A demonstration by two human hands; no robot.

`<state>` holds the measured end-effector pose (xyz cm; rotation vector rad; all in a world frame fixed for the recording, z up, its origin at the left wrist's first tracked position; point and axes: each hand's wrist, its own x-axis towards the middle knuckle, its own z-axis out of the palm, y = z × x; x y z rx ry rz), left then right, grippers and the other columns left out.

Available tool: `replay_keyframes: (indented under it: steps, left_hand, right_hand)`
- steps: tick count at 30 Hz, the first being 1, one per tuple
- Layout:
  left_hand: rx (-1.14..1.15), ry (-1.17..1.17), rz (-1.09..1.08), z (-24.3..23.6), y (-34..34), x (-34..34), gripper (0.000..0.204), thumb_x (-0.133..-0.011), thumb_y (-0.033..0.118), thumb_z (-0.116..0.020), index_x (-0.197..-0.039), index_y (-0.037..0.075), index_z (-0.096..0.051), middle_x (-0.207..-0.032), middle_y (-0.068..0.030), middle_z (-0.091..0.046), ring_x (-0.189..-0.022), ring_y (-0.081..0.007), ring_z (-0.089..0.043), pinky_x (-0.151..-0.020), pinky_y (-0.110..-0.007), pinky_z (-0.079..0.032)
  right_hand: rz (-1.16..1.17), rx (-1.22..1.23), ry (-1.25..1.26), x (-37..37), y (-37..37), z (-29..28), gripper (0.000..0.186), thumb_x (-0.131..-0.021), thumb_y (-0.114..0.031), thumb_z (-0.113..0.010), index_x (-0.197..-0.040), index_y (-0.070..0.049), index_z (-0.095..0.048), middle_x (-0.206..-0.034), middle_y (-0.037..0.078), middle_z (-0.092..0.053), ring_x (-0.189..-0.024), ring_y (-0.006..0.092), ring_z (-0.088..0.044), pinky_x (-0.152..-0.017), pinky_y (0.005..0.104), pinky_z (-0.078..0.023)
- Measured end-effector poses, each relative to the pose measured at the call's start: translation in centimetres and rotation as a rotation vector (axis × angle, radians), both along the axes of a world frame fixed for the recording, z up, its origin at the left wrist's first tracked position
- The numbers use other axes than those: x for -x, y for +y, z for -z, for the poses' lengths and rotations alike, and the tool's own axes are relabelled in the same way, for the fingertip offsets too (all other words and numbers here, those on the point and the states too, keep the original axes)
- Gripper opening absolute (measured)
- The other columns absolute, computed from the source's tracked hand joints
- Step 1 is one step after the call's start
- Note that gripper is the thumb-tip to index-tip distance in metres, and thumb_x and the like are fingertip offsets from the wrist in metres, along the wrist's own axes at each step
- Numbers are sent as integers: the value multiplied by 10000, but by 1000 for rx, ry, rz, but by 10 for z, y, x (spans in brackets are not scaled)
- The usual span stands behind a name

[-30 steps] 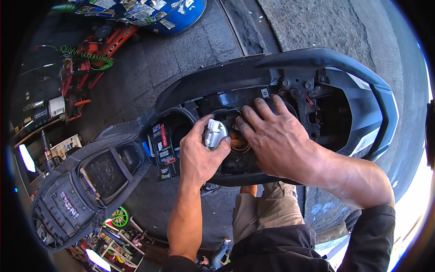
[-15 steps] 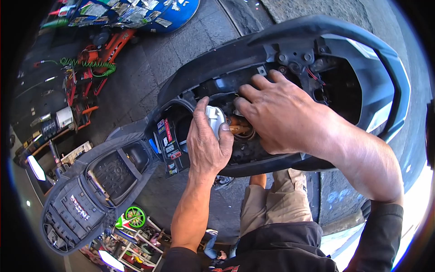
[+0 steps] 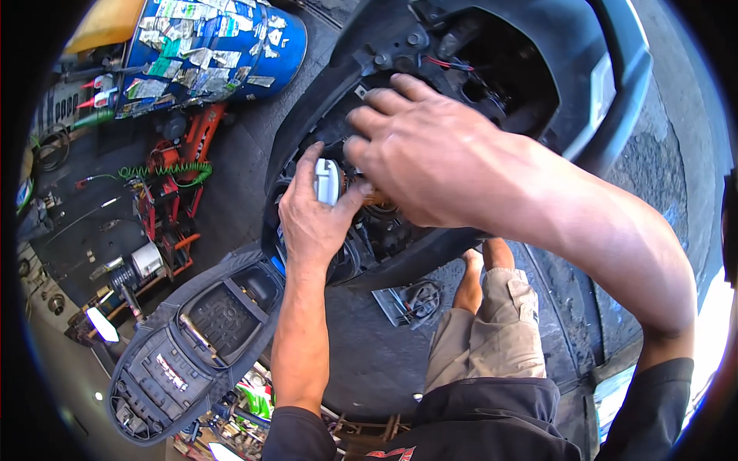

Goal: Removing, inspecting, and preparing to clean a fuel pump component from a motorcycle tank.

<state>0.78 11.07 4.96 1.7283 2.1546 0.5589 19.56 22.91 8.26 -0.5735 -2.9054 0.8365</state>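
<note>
My left hand (image 3: 309,223) is closed round a white, rounded plastic part (image 3: 327,182), held between thumb and fingers. Copper-brown pieces (image 3: 380,203) show just beside it, partly covered by my right hand. That right hand (image 3: 434,157) bends over the open body of a scooter (image 3: 419,261), its outer fingers fanned. The index finger curls down close to the white part; its tip is blurred, and my right thumb is hidden. Whatever lies between them cannot be made out.
The scooter's raised seat (image 3: 219,316) tilts out to the left, its underside showing. A blue drum (image 3: 286,46) covered in torn labels lies at the upper left. Near it are a red stand (image 3: 201,138) and a coiled green hose (image 3: 165,170). Beyond the scooter's near side sits a tray of tools (image 3: 390,307).
The view has swung, so the scooter sits further up and more of the drum shows. My left hand still holds the white part; my right hand stays beside it.
</note>
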Motion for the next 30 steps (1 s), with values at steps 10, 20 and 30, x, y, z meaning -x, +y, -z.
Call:
replay_keyframes:
  steps: [10, 20, 30]
  left_hand:
    - [-13, 268, 35, -7, 6, -9, 504, -879, 330, -697, -1263, 9, -639, -933, -239, -717, -886, -350, -720, -818, -401, -536]
    - [33, 209, 6, -7, 8, 7, 538, -878, 405, -697, -1204, -19, -636, -1011, -272, -707, -975, -398, -700, -845, -430, -533]
    - [79, 118, -56, -15, 5, 1, 456, -874, 348, -722, -1115, -22, -607, -975, -280, -701, -957, -455, -679, -846, -483, -531]
  right_hand:
    - [492, -336, 204, -88, -38, -9, 382, -740, -57, -724, -1115, -24, -656, -1093, 155, -650, -1120, 307, -603, -1018, 410, -459]
    - [797, 338, 539, -60, -130, 1, 170, -790, -89, -658, -911, 28, -631, -856, 178, -657, -843, 376, -654, -800, 437, -527]
    - [998, 1192, 615, 35, -202, 36, 561, -839, -96, -576, -1341, 134, -475, -1509, 348, -308, -1171, 331, -612, -980, 382, -507]
